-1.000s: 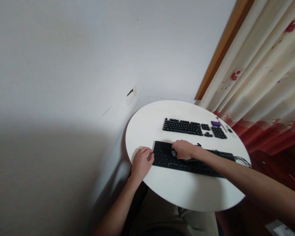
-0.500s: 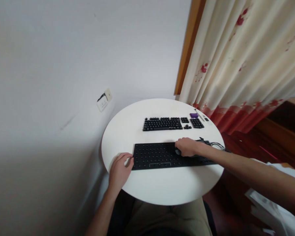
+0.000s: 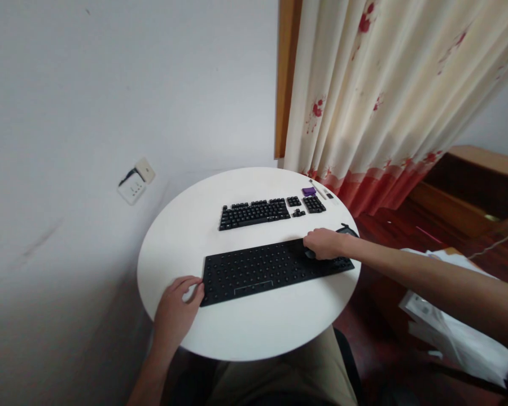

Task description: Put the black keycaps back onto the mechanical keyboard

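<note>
A black keyboard without its keycaps point(image 3: 241, 270) lies across the white round table, showing rows of bare switches. My left hand point(image 3: 180, 304) pinches its left edge between thumb and fingers. Over the right half of the board, my right hand point(image 3: 324, 243) is closed around a dark rounded object point(image 3: 310, 254). Most of that object is hidden under the fingers, so I cannot tell its kind. Behind the board, black keycaps point(image 3: 256, 213) lie grouped in keyboard layout, with a number block of keycaps point(image 3: 314, 204) at their right.
At the table's point(image 3: 173, 225) far right lie a folded purple cloth point(image 3: 309, 192), a thin pale brush-like tool point(image 3: 319, 190) and a small black piece point(image 3: 329, 196). A dark object point(image 3: 347, 230) sits beyond my right wrist. The wall and a curtain point(image 3: 364, 113) border the table.
The view has swung right, so the table appears farther left. The keyboard looks more slanted in view. My left hand stays at its edge; my right hand still grips the dark object over it.
</note>
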`<action>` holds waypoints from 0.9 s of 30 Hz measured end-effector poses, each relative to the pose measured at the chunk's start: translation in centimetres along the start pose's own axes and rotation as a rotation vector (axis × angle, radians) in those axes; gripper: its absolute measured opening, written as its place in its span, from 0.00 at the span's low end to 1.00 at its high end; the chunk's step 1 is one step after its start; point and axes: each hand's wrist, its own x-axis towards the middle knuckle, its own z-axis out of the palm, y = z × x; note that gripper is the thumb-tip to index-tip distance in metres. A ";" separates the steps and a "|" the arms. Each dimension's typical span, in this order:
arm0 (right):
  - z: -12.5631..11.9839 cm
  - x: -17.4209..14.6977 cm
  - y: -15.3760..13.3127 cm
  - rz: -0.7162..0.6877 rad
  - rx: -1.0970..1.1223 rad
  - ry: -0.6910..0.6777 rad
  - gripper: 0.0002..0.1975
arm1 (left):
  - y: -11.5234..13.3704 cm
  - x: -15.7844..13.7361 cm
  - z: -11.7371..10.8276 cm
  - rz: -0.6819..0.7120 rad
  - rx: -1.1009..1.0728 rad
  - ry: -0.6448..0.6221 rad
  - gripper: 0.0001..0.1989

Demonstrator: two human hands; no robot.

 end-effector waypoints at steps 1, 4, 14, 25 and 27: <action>0.2 -0.3 0.4 0.000 -0.010 0.003 0.16 | 0.0 0.0 0.0 -0.004 0.003 -0.002 0.11; 1.1 -1.4 1.8 0.017 -0.033 0.004 0.14 | 0.0 0.1 0.0 -0.011 0.008 -0.009 0.12; 4.1 -5.5 6.6 0.146 -0.099 0.016 0.11 | 0.1 0.3 -0.1 -0.032 0.003 -0.008 0.13; 1.8 -10.0 9.8 0.410 0.140 0.109 0.08 | 0.3 0.3 -0.2 -0.067 0.008 -0.017 0.12; 0.8 -10.2 9.4 0.414 0.186 0.141 0.07 | 0.3 0.2 -0.2 -0.058 0.003 -0.012 0.12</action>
